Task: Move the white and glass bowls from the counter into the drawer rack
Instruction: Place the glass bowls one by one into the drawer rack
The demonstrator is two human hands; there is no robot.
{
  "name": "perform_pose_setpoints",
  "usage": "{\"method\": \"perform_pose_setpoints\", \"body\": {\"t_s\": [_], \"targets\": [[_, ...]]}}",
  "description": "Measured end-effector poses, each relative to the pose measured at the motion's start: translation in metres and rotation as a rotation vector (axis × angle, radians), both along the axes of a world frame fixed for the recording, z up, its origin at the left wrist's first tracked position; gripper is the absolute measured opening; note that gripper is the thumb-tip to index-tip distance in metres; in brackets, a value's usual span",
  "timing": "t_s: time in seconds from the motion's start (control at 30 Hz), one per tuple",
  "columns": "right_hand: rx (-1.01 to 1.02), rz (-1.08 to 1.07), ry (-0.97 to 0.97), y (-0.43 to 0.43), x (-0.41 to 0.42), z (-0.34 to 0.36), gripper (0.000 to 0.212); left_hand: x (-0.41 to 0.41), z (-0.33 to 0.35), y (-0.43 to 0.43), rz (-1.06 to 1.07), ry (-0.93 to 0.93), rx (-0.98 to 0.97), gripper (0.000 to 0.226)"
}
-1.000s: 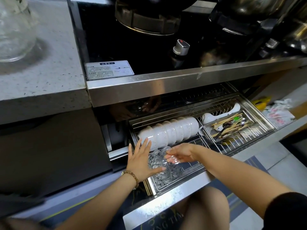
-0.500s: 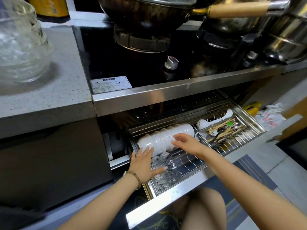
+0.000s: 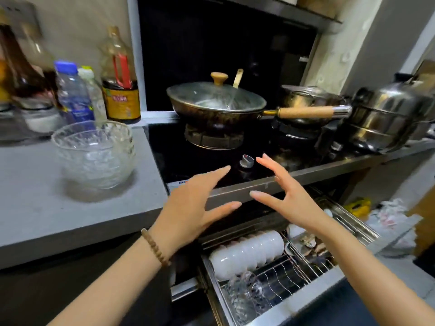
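A: Nearest entry?
B: Drawer rack (image 3: 286, 278), open. Glass bowls (image 3: 247, 295) are lodged at its near left, and a row of white bowls (image 3: 247, 252) is stood on edge just behind.
A: Hands?
B: Left hand (image 3: 188, 208) and right hand (image 3: 289, 203) are held above the rack, fingers spread, nothing gripped.
A: Farther?
B: A glass bowl stack (image 3: 94, 154) is set on the desk (image 3: 35, 208), far left.

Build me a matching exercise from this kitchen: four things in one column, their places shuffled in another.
Things
1. white bowls
2. upright glass bowl stack
3. tipped glassware
4. lidded wok

Places
A. grey counter
B. drawer rack, front row
C. stove burner
D. drawer rack, back row

Pairs: 1-D, 2-A, 3-B, 4-C
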State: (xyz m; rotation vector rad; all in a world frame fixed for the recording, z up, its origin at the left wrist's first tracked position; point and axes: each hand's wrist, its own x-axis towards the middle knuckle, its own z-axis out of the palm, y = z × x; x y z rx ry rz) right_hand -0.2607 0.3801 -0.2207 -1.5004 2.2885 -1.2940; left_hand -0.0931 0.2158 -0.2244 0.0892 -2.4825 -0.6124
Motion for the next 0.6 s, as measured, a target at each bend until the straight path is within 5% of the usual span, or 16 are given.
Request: {"method": "perform_pose_setpoints", "body": {"t_s": [0.2,0.6], "targets": [[-0.056,0.212,-0.009,-0.084,0.041,0.045,0.069,0.066,0.060,-0.061,0.231,0.100,-0.269,0.077],[0.017,0.344,0.011,-0.220,0.092,0.055,0.062,0.130,0.032,-0.181,0.547,-0.048,-0.036,0.088]]}}
